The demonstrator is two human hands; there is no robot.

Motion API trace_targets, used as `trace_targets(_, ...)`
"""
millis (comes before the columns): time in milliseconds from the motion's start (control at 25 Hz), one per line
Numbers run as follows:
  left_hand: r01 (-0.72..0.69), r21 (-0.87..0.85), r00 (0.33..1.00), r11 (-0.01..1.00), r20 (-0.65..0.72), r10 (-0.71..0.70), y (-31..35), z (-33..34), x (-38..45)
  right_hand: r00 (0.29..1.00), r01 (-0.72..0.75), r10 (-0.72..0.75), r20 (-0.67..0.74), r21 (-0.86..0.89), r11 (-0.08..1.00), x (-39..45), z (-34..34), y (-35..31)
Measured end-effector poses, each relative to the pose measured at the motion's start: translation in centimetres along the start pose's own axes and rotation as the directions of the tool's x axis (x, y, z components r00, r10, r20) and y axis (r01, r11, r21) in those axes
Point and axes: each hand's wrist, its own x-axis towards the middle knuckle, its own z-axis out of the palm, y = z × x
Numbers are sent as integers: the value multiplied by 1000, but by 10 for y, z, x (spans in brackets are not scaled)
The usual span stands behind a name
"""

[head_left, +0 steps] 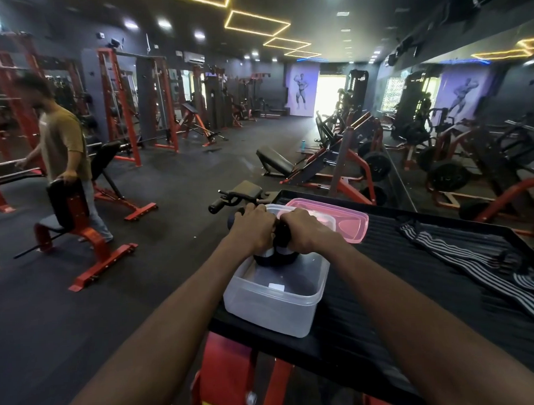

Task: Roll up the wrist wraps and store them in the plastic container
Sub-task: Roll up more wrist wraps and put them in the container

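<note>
Worktop (399, 288): we record a black ribbed platform with a raised rim on a red frame. On it we list a clear tub (275, 305) at the near left edge, a pink lid (348, 222) behind it, and striped wraps (473, 264) unrolled at right.

Two bare forearms, left hand (252, 225) and right hand (306, 229), sleeveless, unadorned.

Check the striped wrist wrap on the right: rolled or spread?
Spread: the black-and-white striped wrist wrap lies unrolled across the black ribbed platform, outside the clear plastic container.
</note>
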Motion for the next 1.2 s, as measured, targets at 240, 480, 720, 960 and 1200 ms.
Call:
trace_targets(240,-2,-21,1000,1000,-17,2,-1,3,4,998,-35,35,-50,1,999,-1,-1,-1)
trace_targets(480,20,-17,1000,1000,-14,-20,1,3,6,999,-19,19,-28,9,1000,-1,-4,-3)
trace_targets(720,62,-29,998,998,-30,-63,4,-4,3,994,-63,66,-84,33,997,-5,-15,-2)
trace_targets(960,47,-114,987,992,-148,-64,19,-16,2,966,-51,71,-251,84,995,-16,-27,0)
trace_targets(1200,-28,-263,965,964,-259,-43,50,-19,20,861,-132,242,-446,264,955,-32,-34,32)
